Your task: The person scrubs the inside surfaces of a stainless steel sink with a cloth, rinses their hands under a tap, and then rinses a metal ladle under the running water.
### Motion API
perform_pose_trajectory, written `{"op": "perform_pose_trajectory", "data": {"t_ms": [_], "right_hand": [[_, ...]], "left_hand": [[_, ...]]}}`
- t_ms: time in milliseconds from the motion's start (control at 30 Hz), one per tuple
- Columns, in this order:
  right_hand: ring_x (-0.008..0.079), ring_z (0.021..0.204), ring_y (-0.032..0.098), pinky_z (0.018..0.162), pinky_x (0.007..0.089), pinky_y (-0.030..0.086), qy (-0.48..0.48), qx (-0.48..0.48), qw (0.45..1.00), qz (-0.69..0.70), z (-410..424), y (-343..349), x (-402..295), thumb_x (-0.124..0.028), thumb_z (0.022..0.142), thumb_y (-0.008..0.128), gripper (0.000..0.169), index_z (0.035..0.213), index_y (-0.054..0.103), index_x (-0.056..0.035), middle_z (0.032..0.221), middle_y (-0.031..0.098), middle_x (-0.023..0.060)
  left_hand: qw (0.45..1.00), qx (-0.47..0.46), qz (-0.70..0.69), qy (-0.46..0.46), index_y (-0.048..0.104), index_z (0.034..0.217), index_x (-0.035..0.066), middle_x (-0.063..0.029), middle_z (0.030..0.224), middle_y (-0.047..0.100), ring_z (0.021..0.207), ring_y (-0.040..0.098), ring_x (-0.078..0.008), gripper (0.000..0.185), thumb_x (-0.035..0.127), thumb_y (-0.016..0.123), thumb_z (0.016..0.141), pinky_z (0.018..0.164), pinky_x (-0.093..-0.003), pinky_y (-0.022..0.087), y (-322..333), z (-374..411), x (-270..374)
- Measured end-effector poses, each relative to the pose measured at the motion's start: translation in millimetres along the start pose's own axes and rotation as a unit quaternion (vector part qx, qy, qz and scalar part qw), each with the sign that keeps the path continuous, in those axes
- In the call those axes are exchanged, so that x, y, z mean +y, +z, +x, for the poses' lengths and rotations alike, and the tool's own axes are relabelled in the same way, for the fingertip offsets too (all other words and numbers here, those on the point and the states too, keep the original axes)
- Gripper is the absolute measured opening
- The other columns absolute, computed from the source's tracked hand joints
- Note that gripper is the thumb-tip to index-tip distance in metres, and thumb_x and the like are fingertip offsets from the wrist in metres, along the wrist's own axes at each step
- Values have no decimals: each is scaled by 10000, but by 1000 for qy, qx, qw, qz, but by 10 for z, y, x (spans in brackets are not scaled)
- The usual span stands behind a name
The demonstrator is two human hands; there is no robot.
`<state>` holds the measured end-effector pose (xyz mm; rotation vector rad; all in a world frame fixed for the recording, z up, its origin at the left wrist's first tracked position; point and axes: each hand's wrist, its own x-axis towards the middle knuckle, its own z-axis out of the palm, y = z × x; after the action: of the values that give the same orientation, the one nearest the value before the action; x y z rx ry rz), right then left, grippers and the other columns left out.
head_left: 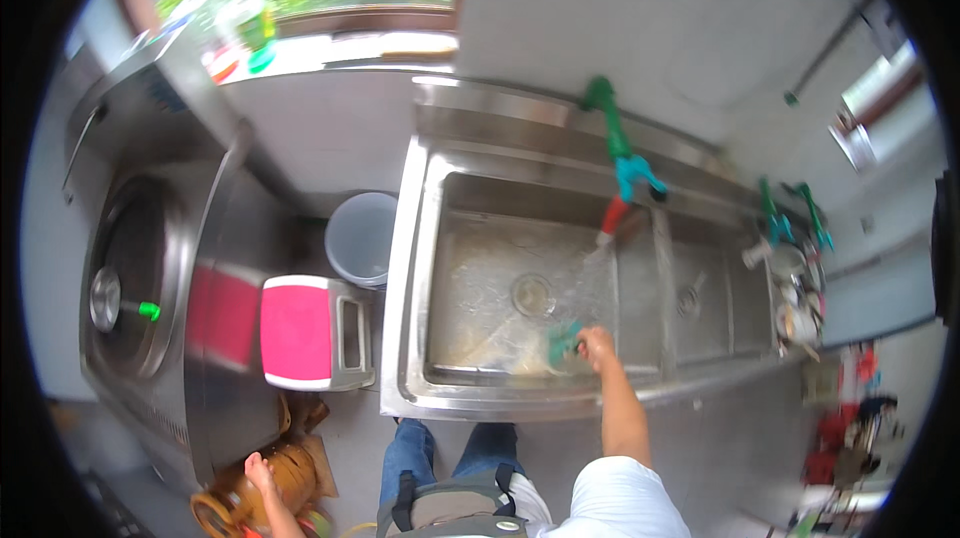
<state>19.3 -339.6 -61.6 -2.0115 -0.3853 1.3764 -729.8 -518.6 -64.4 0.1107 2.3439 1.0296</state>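
Observation:
My right hand [595, 347] reaches into the large basin of a stainless-steel sink [480, 290] and grips a green cloth or scouring pad [562, 343], blurred at its edge. Water runs from the red end of a green and blue tap [619, 155] into this basin. A round drain [533, 295] lies in the wet basin floor, where pale brown residue shows. My left hand [259, 472] hangs low at the left, away from the sink and above an orange-brown gas cylinder [289, 474]. Its fingers look curled, but they are too small and blurred to settle whether they are closed.
A pink-topped white stool [296, 332] and a grey plastic bucket [364, 238] stand left of the sink. Farther left is a steel wok range [202, 230] with a metal ladle [106, 299] in its wok. Several dishes [796, 313] sit at the sink's far right, past a second basin [701, 298].

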Motion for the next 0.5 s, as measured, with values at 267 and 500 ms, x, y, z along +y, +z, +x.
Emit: {"op": "perform_pose_trajectory", "data": {"t_ms": [267, 500], "right_hand": [[114, 613, 528, 499, 183, 422, -155, 300, 750, 569, -818, -1769, -503, -162, 776, 613, 256, 941, 524, 11, 739, 557, 87], [48, 487, 385, 376, 195, 290, -210, 136, 917, 311, -500, -1819, -341, -198, 792, 590, 188, 944, 564, -90, 647, 489, -22]], "left_hand": [[983, -154, -52, 87, 510, 1088, 67, -23, 992, 538, 885, 518, -135, 300, 247, 503, 848, 718, -270, 433, 1061, -388, 1214], [954, -214, -207, 19, 467, 1125, 16, -75, 927, 556, 836, 563, -195, 308, 181, 459, 865, 689, -283, 455, 1322, -556, 1353]]}}
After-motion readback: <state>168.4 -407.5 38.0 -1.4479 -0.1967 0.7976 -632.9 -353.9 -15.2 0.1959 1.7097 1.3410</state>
